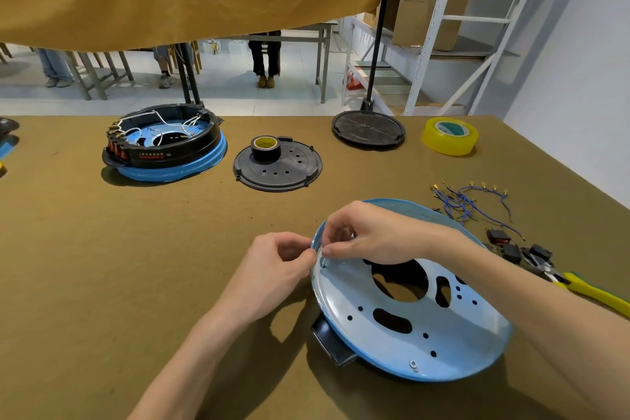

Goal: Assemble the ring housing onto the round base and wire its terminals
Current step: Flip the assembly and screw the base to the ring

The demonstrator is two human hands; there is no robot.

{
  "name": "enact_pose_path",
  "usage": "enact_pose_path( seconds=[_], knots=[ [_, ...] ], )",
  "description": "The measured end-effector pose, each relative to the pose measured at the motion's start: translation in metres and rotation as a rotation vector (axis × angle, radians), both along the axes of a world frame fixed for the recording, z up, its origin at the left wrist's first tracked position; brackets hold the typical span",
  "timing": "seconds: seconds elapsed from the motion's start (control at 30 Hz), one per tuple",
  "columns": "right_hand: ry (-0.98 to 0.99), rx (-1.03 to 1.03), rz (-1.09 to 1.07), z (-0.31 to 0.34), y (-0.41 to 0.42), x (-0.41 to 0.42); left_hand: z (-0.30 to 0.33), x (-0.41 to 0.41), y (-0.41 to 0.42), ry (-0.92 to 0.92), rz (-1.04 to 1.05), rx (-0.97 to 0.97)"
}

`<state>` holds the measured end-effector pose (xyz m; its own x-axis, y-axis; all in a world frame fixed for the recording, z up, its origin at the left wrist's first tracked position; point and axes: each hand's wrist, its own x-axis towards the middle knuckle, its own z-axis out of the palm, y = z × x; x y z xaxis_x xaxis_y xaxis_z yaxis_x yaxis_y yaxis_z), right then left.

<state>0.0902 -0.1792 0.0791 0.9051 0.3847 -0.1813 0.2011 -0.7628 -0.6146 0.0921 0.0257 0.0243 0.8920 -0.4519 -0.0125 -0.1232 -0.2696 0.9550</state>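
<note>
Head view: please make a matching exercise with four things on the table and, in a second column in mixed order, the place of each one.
Things:
1. small black tape roll
2. translucent yellow tape roll
3. bundle of blue wires
4. yellow-handled pliers

Places:
A. beside the far right edge of the table
B. on the perforated black round plate
C. right of the light blue round base, close to the right forearm
D. between the yellow tape roll and the pliers

Pairs: 1-B, 2-A, 3-D, 4-C
</note>
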Motion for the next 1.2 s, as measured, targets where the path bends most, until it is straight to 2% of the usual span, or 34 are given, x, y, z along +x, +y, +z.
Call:
enact_pose_path(
  seconds=[0.17,0.33,0.47,0.73,0.93,1.2],
  knots=[
    [0.012,0.109,-0.005,-0.004,-0.004,-0.002,-0.001,-0.001,-0.001,0.046,-0.016,-0.026],
    [-0.074,0.022,0.035,-0.009,-0.005,-0.005,-0.003,0.0,-0.002,0.042,-0.011,-0.049],
    [0.038,0.187,-0.012,-0.009,-0.012,-0.002,-0.004,0.0,-0.004,0.077,-0.021,-0.068],
    [0.036,0.25,-0.006,-0.014,-0.017,0.002,-0.006,0.002,-0.005,0.124,-0.041,-0.092],
    [0.177,0.454,0.011,-0.016,-0.016,-0.001,-0.009,0.003,-0.007,0.149,-0.022,-0.106],
    [0.084,0.667,-0.076,-0.004,-0.021,0.001,-0.013,0.002,-0.009,0.134,-0.013,-0.148]
  ],
)
